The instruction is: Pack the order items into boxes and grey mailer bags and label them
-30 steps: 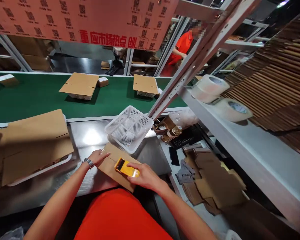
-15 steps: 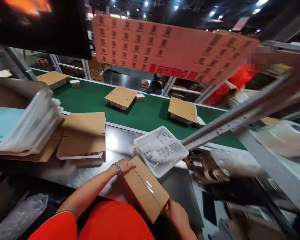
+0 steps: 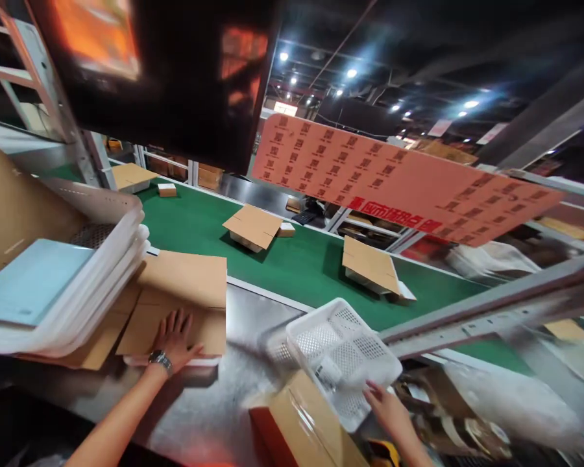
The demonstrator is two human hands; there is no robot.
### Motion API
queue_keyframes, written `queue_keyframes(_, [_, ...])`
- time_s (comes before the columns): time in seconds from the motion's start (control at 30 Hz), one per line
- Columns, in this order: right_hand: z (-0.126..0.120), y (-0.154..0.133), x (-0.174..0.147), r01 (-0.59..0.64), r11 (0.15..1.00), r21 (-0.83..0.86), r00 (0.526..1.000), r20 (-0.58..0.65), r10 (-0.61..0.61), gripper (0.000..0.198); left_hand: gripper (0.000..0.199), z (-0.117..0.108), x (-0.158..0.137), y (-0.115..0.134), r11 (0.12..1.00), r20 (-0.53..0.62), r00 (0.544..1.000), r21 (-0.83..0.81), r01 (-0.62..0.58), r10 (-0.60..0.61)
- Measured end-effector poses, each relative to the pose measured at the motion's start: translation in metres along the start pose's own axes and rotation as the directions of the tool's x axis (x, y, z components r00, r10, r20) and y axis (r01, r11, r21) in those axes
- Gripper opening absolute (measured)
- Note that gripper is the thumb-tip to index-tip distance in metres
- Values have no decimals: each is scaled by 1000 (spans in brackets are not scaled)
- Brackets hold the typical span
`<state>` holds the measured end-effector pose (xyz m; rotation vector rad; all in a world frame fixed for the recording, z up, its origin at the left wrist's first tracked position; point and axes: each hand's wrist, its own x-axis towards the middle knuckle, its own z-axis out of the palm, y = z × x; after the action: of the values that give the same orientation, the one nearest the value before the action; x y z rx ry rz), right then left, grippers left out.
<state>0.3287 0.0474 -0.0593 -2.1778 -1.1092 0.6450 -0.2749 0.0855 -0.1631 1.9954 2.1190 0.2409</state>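
The left hand (image 3: pixel 174 337) lies flat, fingers spread, on top of a flattened cardboard box (image 3: pixel 182 301) at the left of the steel worktable (image 3: pixel 214 415); a metal wristwatch (image 3: pixel 159 359) shows at the wrist. The hand presses on the card and grips nothing. The right hand (image 3: pixel 388 410) reaches to the near rim of a white plastic basket (image 3: pixel 343 360), its fingertips touching the edge; whether they curl around the rim or merely rest on it I cannot tell through the blur.

The flattened box is plain brown card with a fold crease running across it, and it sits on a shallow white tray whose edge peeks out under its near side. More flat card lies beneath and to the left. The basket is a perforated, open-topped crate, tilted, with a small printed label (image 3: pixel 329 372) lying inside. Just in front of it stands a sealed brown carton (image 3: pixel 311 425), clear tape shining along its top seam.

To the far left a stack of white trays (image 3: pixel 102 272) holds a pale blue sheet. Beyond the table runs a green conveyor belt (image 3: pixel 302 259) carrying several brown boxes. Overhead hangs a pink sign (image 3: pixel 394 181) printed with rows of codes.
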Motion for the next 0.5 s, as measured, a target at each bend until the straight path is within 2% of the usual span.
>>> queue_keyframes(0.1, [51,-85,41,-71,974,215,988,146,40,24,104,-3,-14,-4,1000,80,997,16,-15,13])
queue_keyframes(0.27, [174,-204,130,-168,891,422,952,305,35,22,100,2,-26,-6,999,139,990,-20,42,-39])
queue_keyframes(0.37, [255,-269,196,-224,838,497,944,324,61,23,97,20,-21,-15,997,171,984,-38,61,-53])
queue_keyframes(0.43, [306,-307,240,-247,800,547,948,309,81,22,83,39,-16,-21,996,154,984,-4,94,-92])
queue_keyframes(0.5, [352,-338,280,-254,755,605,954,283,93,27,63,59,-11,-27,986,75,986,80,143,-149])
